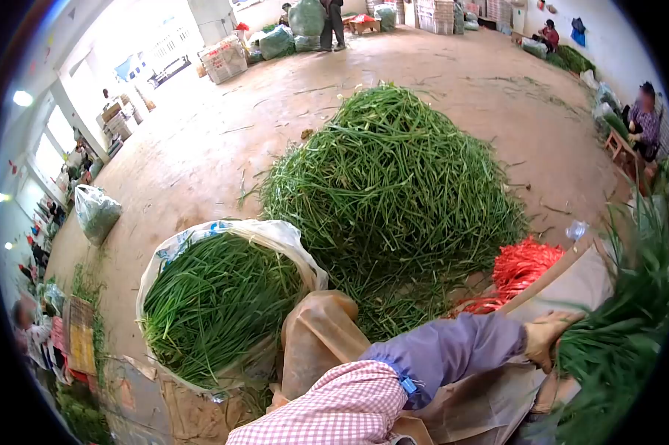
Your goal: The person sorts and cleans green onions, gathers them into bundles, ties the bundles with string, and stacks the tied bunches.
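My left hand (548, 338) reaches across to the right, in a purple oversleeve (453, 352) over a checked sleeve (334, 408). Its fingers close on the near end of a bunch of long, flat green leaves (616, 345), which look like garlic chives. Leaf tips are smeared by motion. Below that hand, a skin-coloured patch (553, 393) may be part of my right hand; the leaves cover the rest and its fingers do not show. Beside the left hand lies a heap of red plastic ties (526, 271) against a tan board (564, 282).
A large mound of loose greens (394, 178) rises ahead. Left of my plastic-covered knee (320, 326) stands an open white sack (147, 278) full of greens. Another filled bag (97, 213) stands farther left. People sit along both walls, one (644, 126) at the right. Crates (223, 59) stand at the back.
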### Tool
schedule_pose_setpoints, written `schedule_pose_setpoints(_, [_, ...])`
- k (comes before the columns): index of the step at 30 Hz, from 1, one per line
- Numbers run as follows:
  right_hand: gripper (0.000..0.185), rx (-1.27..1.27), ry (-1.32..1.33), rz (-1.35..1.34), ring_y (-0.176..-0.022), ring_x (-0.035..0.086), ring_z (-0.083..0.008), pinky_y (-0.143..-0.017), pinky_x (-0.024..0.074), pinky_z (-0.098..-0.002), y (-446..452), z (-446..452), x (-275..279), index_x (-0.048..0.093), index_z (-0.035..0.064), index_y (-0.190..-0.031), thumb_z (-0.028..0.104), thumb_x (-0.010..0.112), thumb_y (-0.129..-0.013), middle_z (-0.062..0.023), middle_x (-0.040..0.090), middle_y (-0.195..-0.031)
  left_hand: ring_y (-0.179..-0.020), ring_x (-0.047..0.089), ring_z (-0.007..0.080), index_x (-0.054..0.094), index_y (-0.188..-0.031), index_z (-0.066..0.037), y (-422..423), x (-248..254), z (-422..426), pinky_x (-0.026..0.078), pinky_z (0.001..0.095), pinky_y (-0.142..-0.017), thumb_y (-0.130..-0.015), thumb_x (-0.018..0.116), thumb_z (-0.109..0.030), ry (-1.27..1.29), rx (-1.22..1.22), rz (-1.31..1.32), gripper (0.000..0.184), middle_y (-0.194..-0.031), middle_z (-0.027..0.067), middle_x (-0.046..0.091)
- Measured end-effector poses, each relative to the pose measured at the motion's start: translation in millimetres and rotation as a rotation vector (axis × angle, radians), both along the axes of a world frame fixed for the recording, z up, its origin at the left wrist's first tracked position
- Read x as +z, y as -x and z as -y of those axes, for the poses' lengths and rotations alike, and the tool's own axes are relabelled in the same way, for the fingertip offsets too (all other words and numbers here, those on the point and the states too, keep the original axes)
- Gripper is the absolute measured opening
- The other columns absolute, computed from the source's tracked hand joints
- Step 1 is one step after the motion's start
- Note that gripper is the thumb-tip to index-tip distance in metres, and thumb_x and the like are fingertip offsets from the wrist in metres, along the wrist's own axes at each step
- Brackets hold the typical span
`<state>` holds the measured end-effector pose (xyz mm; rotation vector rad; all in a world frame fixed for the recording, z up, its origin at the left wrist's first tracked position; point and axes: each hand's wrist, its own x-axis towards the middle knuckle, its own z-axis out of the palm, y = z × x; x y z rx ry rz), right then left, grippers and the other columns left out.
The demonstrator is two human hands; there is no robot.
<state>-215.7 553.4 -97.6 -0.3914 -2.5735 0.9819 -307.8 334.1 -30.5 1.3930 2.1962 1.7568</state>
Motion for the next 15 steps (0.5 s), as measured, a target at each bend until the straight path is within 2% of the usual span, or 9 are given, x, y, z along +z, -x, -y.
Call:
schedule_pose_setpoints(2, [0.026,0.031,0.155,0.032,-0.078,0.053,-0.0163,-0.069,0.0424,-0.0326,-2.6,1.8,3.0,0.065,0.0036,-0.094,0.028,0.057,-0.097,-0.0076,0.06,-0.089,-0.119,0.053,0.0359,0.04,-0.136,-0.005,16.8,42.2,-7.6,0.041,0.0461,-0.101,-0.032,0.095,-0.032,0.301,0.024,-0.112,0.121,-0.122,0.0172,0.059])
schedule_pose_setpoints(3, [0.027,0.051,0.247,0.063,-0.078,0.052,-0.0157,-0.068,0.0422,-0.0323,-2.5,2.9,4.4,0.065,0.0036,-0.093,0.029,0.058,-0.097,-0.0072,0.059,-0.088,-0.11,0.058,0.0325,0.043,-0.134,-0.006,21.1,67.8,-13.0,0.04,0.0429,-0.099,-0.027,0.093,-0.034,0.526,0.001,-0.153,0.122,-0.11,0.0124,0.061])
schedule_pose_setpoints(5, [0.028,0.1,0.439,0.174,-0.076,0.052,-0.0144,-0.066,0.0418,-0.0317,-5.4,6.7,6.9,0.065,0.0037,-0.092,0.03,0.058,-0.097,-0.0066,0.059,-0.086,-0.105,0.06,0.0331,0.049,-0.127,-0.007,27.8,94.0,-17.0,0.035,0.0466,-0.104,-0.038,0.09,-0.037,0.703,-0.131,-0.164,0.103,-0.107,0.0095,0.063])
schedule_pose_setpoints(6, [0.029,0.128,0.549,0.247,-0.075,0.052,-0.0137,-0.066,0.0416,-0.0313,-9.2,11.0,7.1,0.066,0.0037,-0.091,0.031,0.058,-0.097,-0.0062,0.059,-0.086,-0.109,0.058,0.0334,0.05,-0.126,-0.008,25.2,93.9,-14.6,0.033,0.0488,-0.105,-0.046,0.085,-0.035,0.784,-0.125,-0.181,0.092,-0.111,0.0094,0.062])
schedule_pose_setpoints(8, [0.028,0.219,0.732,0.235,-0.073,0.051,-0.0142,-0.065,0.0418,-0.0313,-25.1,21.8,-9.7,0.063,0.0029,-0.085,0.028,0.059,-0.096,-0.0061,0.057,-0.083,-0.116,0.053,0.0339,0.053,-0.125,-0.009,16.7,51.3,-21.5,0.029,0.0533,-0.108,-0.062,0.074,-0.033,0.821,-0.001,-0.237,0.071,-0.118,0.0093,0.059])
schedule_pose_setpoints(10, [0.027,0.28,0.714,0.183,-0.07,0.051,-0.0146,-0.064,0.0424,-0.0309,-48.6,33.3,-12.2,0.061,0.001,-0.081,0.023,0.059,-0.096,-0.005,0.057,-0.078,-0.123,0.049,0.0344,0.056,-0.124,-0.011,9.7,5.1,-35.1,0.025,0.0578,-0.11,-0.078,0.063,-0.03,0.774,0.151,-0.322,0.05,-0.126,0.0092,0.057])
schedule_pose_setpoints(11, [0.026,0.271,0.605,0.201,-0.067,0.051,-0.014,-0.062,0.0427,-0.0302,-66.2,41.5,10.4,0.061,0.0,-0.081,0.021,0.058,-0.096,-0.0037,0.057,-0.075,-0.126,0.047,0.0346,0.058,-0.123,-0.012,8.5,-15.2,-42.5,0.022,0.0601,-0.112,-0.086,0.058,-0.029,0.736,0.191,-0.344,0.041,-0.13,0.0092,0.056])
schedule_pose_setpoints(13, [0.024,0.234,0.326,0.124,-0.065,0.052,-0.0159,-0.063,0.0432,-0.0302,-87.2,61.3,54.2,0.06,-0.0018,-0.081,0.018,0.056,-0.095,-0.0045,0.058,-0.074,-0.132,0.041,0.0356,0.057,-0.128,-0.014,4.0,-47.5,-61.3,0.017,0.0623,-0.113,-0.091,0.047,-0.025,0.633,0.246,-0.411,0.039,-0.135,0.0111,0.051])
schedule_pose_setpoints(15, [0.023,0.187,-0.033,-0.076,-0.069,0.053,-0.021,-0.066,0.0437,-0.0315,-81.2,80.6,96.3,0.058,-0.0033,-0.083,0.016,0.056,-0.094,-0.0088,0.058,-0.079,-0.131,0.041,0.0368,0.056,-0.129,-0.013,-0.7,-66.2,-77.0,0.016,0.0628,-0.113,-0.091,0.045,-0.025,0.539,0.333,-0.568,0.041,-0.134,0.0124,0.052])
